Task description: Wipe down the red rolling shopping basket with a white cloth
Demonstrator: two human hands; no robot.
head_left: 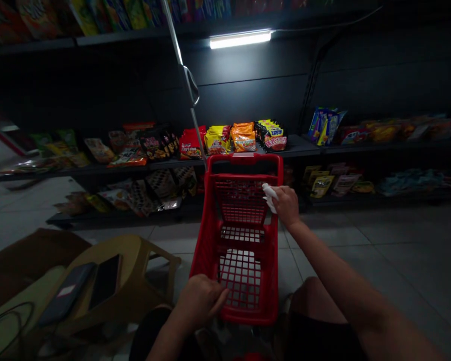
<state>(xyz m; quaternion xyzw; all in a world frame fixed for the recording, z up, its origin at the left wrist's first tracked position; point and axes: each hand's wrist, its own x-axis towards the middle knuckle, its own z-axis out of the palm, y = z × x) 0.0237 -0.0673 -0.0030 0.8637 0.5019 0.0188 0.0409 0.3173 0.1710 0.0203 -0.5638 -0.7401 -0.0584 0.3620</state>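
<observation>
A red plastic shopping cart (200, 235) with a lattice basket stands right in front of my knees. My right hand (287, 204) is closed round a crumpled white wipe (269, 196) and holds it at the cart's far right side, near the upper rim. At the near left corner of the cart is my left hand (202, 301), its fingers curled over the rim and its thumb lying toward the inside. Those curled fingertips are partly hidden. The basket's grid floor shows through to the tiles.
Dark shelves (296, 145) carry snack packets (243, 138) behind the cart, under a lit tube lamp (240, 39). A slanting metal pole (188, 80) rises behind the cart's left side. To the left, a stool (131, 245) bears a phone (105, 281) and a dark flat device (69, 291).
</observation>
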